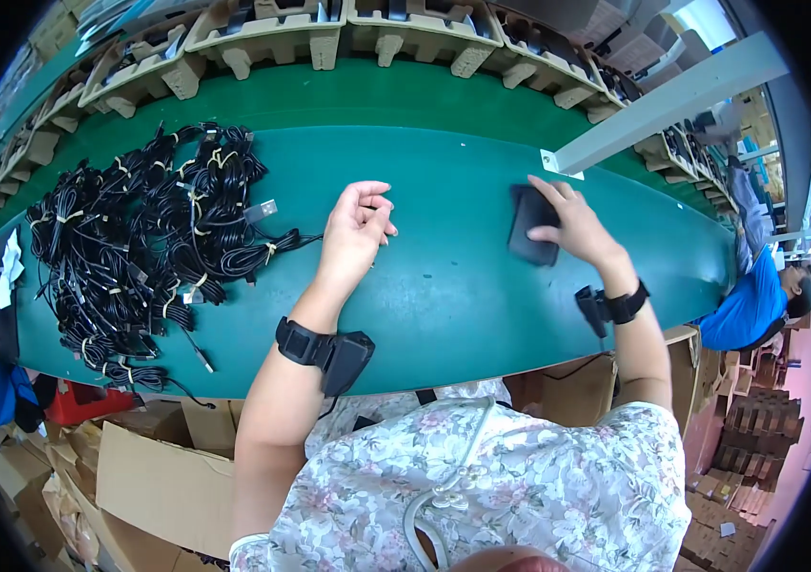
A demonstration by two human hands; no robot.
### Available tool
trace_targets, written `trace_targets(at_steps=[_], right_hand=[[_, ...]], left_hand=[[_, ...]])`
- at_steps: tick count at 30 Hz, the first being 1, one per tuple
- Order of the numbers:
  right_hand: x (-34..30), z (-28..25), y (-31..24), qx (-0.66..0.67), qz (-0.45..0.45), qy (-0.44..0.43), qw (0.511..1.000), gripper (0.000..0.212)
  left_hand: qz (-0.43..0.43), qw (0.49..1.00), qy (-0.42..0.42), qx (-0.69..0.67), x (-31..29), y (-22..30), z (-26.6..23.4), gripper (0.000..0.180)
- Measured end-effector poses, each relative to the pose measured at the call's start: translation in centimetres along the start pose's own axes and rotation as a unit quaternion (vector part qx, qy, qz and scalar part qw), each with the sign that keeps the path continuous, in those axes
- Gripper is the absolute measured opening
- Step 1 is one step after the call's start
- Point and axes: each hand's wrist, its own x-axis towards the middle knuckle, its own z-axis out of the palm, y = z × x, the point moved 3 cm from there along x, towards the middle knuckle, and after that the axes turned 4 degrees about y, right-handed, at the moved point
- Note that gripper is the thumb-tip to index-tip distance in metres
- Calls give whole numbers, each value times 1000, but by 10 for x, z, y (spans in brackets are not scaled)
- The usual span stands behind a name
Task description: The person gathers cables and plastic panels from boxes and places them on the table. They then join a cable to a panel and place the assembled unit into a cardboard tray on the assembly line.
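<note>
My right hand (573, 225) grips a flat, dark rectangular object (531, 227) by its right side, thumb across the face and fingers at the top edge. Motion blurs this object, so its exact kind is unclear. Over the middle of the green work surface, my left hand (360, 225) has loosely bent fingers, partly apart, with nothing visible in them. To its left lies a large heap of black cables (139, 248), coiled and tied with pale bands. One silver USB plug (261, 211) sticks out of the heap toward my left hand.
Moulded cardboard trays (267, 36) holding dark items line the far side of the green surface (415, 315). A grey metal post (668, 100) stands at the right. Open cardboard boxes (162, 481) sit below the near edge. Co-workers in blue appear at right (744, 303) and far left.
</note>
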Motion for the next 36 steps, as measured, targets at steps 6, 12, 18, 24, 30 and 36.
trace_targets(at_steps=[6, 12, 18, 24, 30, 36], right_hand=[[29, 2, -92, 40, 17, -39, 998, 83], [31, -26, -114, -113, -302, 59, 945, 69], [47, -18, -108, -78, -289, -101, 949, 49], [151, -73, -56, 283, -195, 187, 920, 19], [288, -110, 48, 430, 33, 363, 826, 25], [336, -95, 78, 120, 188, 357, 907, 47]], left_hand=[[46, 994, -14, 97, 0, -1, 4, 27], [55, 993, -8, 103, 1, -5, 1, 29], [22, 996, -3, 86, 0, -3, 0, 31], [20, 997, 16, 77, -4, -1, -2, 33], [10, 996, 13, 84, -4, -1, 0, 31], [2, 996, 36, 81, -4, 5, 3, 30]])
